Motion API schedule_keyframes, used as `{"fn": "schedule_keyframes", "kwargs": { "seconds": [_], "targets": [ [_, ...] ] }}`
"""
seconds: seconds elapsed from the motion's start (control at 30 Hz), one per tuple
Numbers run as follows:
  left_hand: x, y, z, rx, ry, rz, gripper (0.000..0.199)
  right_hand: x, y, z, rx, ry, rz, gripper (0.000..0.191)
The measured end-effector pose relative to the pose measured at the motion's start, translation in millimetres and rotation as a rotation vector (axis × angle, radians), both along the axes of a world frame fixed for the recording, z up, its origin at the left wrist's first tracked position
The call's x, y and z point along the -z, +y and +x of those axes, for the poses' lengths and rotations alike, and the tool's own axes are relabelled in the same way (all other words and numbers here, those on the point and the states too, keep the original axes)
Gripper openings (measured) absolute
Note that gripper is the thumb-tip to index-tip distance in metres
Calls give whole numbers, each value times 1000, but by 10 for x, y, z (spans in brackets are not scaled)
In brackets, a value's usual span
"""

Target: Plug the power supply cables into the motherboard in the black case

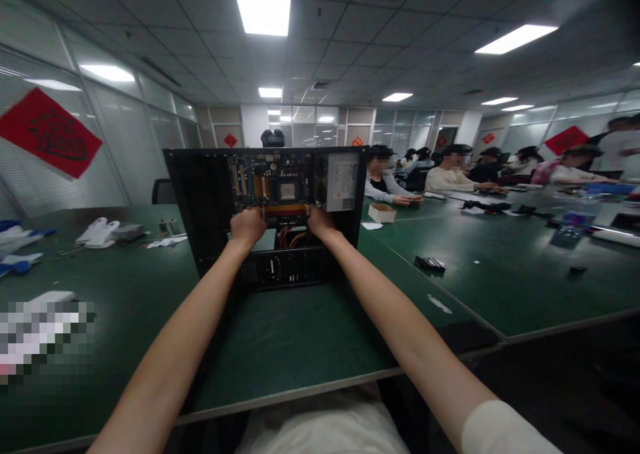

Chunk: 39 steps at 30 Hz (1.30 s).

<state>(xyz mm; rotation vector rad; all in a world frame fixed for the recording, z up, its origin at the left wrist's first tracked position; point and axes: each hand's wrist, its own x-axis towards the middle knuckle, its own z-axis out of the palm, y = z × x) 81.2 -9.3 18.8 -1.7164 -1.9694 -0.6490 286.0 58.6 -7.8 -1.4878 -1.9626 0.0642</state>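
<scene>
An open black computer case [215,267] stands upright on the table in front of me, its inside facing me. The motherboard [287,174] is mounted within, with a pale square socket near its middle and a row of orange and red memory slots [285,210] along its lower edge. My left hand [249,224] is curled closed at the left end of these slots. At their right end, my right hand [320,221] is also closed, fingertips at the board. What the fingers grip, if anything, is hidden. Bundled cables [293,238] hang below, between both hands.
A power supply [342,184] with a white label fills the case's upper right. On the green table [300,334] are a small open box [382,213], a black part [430,264] and white items [100,232] at left. Several people sit working at right.
</scene>
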Motion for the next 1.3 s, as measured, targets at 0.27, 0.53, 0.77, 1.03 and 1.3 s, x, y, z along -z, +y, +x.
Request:
{"fn": "schedule_keyframes", "kwargs": {
  "seconds": [0.27,0.53,0.77,1.03,1.3],
  "targets": [
    [-7,59,-45,87,-103,-65,36,-6,10,15,-20,5,15,35],
    [24,138,-92,127,-144,-66,35,-15,-2,6,-30,4,3,31],
    [35,166,-103,141,-152,-59,34,-5,13,-3,-18,-1,-4,32],
    [9,119,-65,151,-147,-69,35,-6,-4,1,-26,11,1,36],
    [35,123,-48,144,-174,-58,36,-21,-55,7,-28,23,-5,35]
  ]
}}
